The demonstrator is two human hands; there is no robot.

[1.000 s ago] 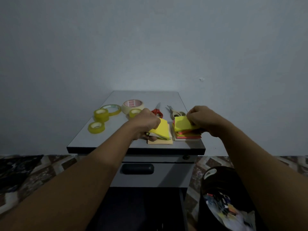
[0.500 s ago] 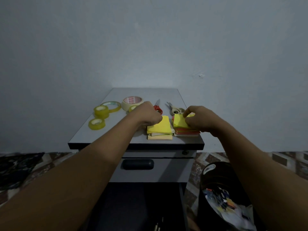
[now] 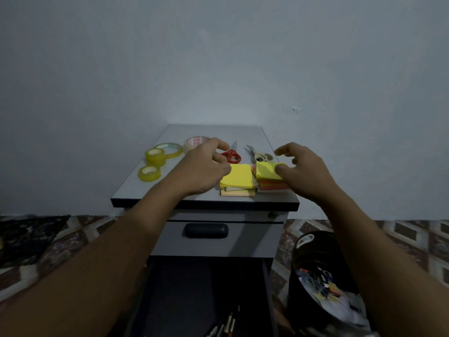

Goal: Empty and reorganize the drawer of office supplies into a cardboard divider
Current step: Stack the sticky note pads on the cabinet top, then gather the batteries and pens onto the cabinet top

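Two stacks of sticky notes lie side by side at the front of the grey cabinet top (image 3: 218, 132). The left stack (image 3: 239, 177) has a yellow pad on top of paler pads. The right stack (image 3: 266, 172) has a yellow pad over orange and pink ones. My left hand (image 3: 201, 166) hovers at the left stack's edge with loosely curled fingers and holds nothing. My right hand (image 3: 301, 169) rests its thumb on the right stack, its fingers spread and lifted. Below, the open drawer (image 3: 267, 288) shows several pens (image 3: 228, 322).
Red scissors (image 3: 231, 155) and grey scissors (image 3: 258, 155) lie behind the stacks. Yellow tape rolls (image 3: 149, 173) and a white tape roll (image 3: 194, 142) sit at the left. The upper drawer, with its dark handle (image 3: 206, 230), is closed. A black bin (image 3: 315, 259) holding scraps stands at the right.
My left hand laid its tilted yellow pad flat on the left stack and let go. My right hand's fingers lifted off the right stack's yellow pad.
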